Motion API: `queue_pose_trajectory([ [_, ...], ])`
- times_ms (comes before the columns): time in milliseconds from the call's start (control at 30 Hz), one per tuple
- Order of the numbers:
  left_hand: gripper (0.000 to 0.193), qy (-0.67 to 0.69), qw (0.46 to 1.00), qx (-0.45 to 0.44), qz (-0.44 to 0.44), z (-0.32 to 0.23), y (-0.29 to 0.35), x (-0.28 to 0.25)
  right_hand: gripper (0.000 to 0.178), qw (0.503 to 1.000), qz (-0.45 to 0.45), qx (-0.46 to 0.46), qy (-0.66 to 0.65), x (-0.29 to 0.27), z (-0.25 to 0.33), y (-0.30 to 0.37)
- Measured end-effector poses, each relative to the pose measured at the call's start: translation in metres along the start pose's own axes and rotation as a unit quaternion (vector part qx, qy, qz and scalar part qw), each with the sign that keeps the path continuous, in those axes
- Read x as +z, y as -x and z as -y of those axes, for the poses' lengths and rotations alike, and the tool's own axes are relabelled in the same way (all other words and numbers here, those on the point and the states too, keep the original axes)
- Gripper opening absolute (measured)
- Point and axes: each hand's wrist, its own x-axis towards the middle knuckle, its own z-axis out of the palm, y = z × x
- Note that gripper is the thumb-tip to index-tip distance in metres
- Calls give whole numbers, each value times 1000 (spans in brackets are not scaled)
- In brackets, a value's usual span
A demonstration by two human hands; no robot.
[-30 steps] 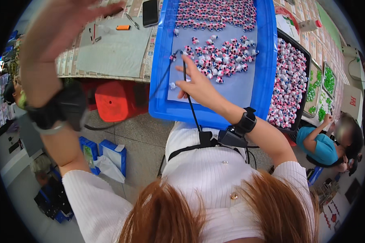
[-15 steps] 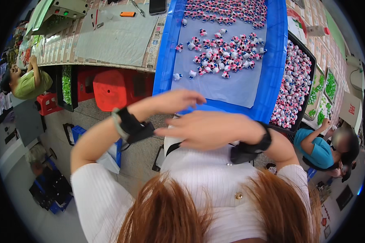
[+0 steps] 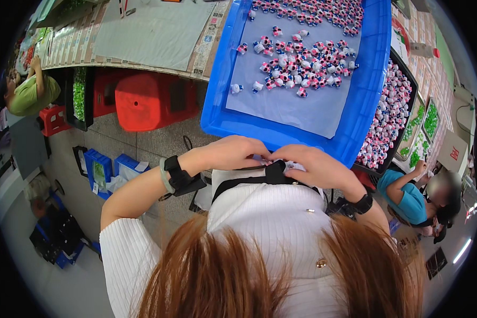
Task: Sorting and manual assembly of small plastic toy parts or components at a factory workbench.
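Observation:
Both of my hands meet at my waist, in front of the near edge of a blue tray [image 3: 217, 114]. A black strap [image 3: 275, 173] crosses the white clothing there. My left hand [image 3: 233, 152] has its fingers curled closed at the strap's upper edge. My right hand [image 3: 318, 167] is bent over the same strap, with thumb and fingers drawn together; something pale shows beneath them, too covered to name. Inside the tray, small pink, white and blue figurines [image 3: 302, 66] lie loose on a white sheet [image 3: 297, 114], with closer rows of them farther back.
On the right stands a black bin [image 3: 389, 111] full of similar figurines. A red stool [image 3: 143, 106] is under the left table [image 3: 199, 61], and blue crates [image 3: 98, 172] are on the floor. A person in green [image 3: 34, 95] sits left, another in teal [image 3: 408, 196] right.
My hands, blurred and crossing over each other before, have come apart and settled at the strap on my waist. The tray and tables now appear shifted in the view.

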Motion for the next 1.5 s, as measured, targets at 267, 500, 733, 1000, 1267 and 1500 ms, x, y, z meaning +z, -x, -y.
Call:
queue_pose_trajectory([
  [267, 15, 117, 991, -32, 53, 3, -5, -4, 24, 994, 29, 92, 42, 4, -7, -3],
  [500, 22, 252, 964, -72, 45, 4, -1, -3, 14, 995, -92, -4, -30, 21, -2, -10],
  [733, 21, 188, 980, -62, -35, -3, 4, 10, 13, 975, -43, 118, -184, 21, -15, -11],
  [1000, 18, -198, 939, 186, -211, 14, 7, 21, 12, 970, -29, 98, -222, 19, -13, -8],
  [1267, 19, -205, 967, -1, -148, 9, 60, -6, 18, 993, 32, 49, -107, 5, -14, -7],
  [1500, 17, -77, 934, -202, -284, -31, 141, -39, 30, 964, 4, 11, -265, -12, 44, -54],
])
